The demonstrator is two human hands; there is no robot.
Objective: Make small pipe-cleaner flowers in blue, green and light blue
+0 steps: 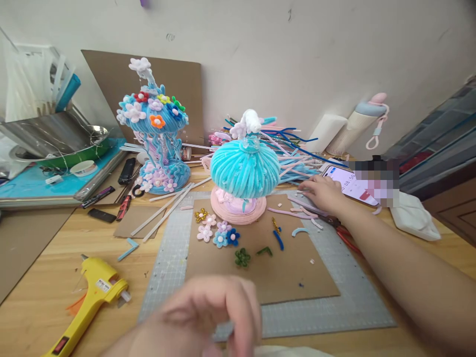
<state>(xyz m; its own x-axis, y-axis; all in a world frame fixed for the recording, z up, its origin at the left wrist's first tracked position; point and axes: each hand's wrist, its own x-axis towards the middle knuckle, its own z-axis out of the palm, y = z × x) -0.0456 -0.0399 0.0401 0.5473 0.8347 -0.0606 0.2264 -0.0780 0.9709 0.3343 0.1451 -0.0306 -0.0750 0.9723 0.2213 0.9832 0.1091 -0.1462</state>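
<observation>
Left hand [219, 307] blurred, curled, can't tell grip; right hand [323, 192] beside phone [349, 186], near lilac pipe cleaners [292, 213], grip also unclear.

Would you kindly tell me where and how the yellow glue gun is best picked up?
Probably by the handle, with the left hand coming from the near side: the glue gun lies flat, handle slanting toward the person and grey tip pointing away.

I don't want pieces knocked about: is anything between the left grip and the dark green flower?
Nothing visible: only bare cardboard shows between the left grip and the dark green flower. The bent green strip lies to its right and the dark blue flower beyond it, both off that line.
</observation>
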